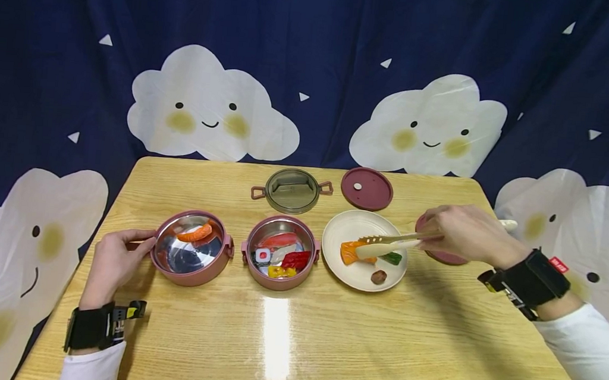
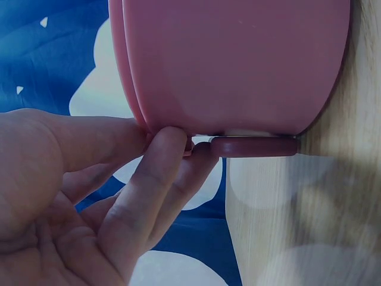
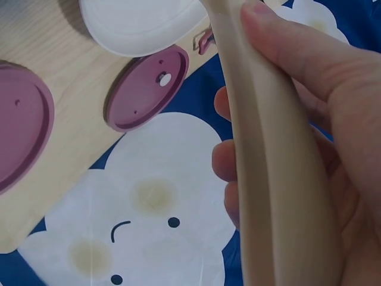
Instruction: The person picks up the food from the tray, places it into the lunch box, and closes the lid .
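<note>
Head view shows a pale wooden table (image 1: 292,344) with a glossy top and a strip of glare near the front, set before a dark blue curtain (image 1: 53,45) printed with smiling white clouds and small triangles.

Taking the cream plate (image 1: 338,264) as the landmark: it is round, matte and shallow, and an orange salmon piece (image 1: 350,252), a green bit (image 1: 393,258) and a small brown piece (image 1: 379,276) lie on it. Just left of the plate stands a pink round bowl (image 1: 277,282) with a shiny steel lining, filled with toy sushi. Further left is a second pink bowl (image 1: 190,275), also steel-lined, with an orange piece inside. Behind the plate lie a grey-green lid (image 1: 292,190) with pink clasps and a flat maroon disc (image 1: 366,188); another maroon disc (image 1: 446,258) lies just right of the plate, partly under the hand.

Right hand (image 1: 467,232) curls round cream plastic tongs (image 1: 391,243), whose toothed tips close on the salmon piece over the plate. Left hand (image 1: 113,261) rests on the table, fingertips (image 2: 169,140) pinching the left handle of the far-left bowl.
</note>
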Available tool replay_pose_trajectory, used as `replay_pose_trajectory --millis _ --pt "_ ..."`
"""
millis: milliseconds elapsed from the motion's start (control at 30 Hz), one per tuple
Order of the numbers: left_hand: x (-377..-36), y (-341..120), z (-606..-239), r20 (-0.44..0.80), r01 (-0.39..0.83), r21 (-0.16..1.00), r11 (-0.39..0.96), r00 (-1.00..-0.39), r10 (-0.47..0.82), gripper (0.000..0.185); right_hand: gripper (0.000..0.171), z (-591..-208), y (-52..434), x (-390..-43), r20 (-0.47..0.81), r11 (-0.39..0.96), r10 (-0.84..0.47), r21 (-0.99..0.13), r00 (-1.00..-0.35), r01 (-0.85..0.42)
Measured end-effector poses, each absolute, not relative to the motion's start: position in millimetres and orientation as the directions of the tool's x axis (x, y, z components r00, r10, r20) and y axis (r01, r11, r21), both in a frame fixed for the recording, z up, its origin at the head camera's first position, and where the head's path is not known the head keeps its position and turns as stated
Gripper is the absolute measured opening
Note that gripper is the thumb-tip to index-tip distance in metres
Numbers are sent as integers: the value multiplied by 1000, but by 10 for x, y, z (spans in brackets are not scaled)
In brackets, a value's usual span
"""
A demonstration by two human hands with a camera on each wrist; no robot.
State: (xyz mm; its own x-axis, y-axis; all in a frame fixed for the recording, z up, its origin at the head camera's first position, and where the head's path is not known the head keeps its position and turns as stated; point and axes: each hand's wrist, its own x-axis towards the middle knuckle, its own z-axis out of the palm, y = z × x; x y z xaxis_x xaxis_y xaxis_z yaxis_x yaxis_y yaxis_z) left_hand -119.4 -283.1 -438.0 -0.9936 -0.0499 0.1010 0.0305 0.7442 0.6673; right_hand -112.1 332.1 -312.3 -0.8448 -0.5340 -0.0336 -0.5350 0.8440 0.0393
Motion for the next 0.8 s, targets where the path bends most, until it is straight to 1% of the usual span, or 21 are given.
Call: replay_pose_trajectory --millis 233,467,700,800 --pt "-1200 -2832 -4384 84 15 663 749 -995 -54 26 14 -3015 3340 -1184 29 814 -580 79 -814 -576" --pt "-1205 -2827 -4379 84 13 659 752 -995 -56 26 14 -2813 3270 -1229 99 834 -549 137 -830 -535" --pt "-1197 -2824 -4383 80 12 655 756 -995 -54 26 16 -2692 3097 -1282 169 803 -596 146 -785 -578" --pt "-1197 -2824 -4387 74 7 656 755 -996 -55 26 17 -2666 2983 -1315 180 794 -608 139 -773 -592"
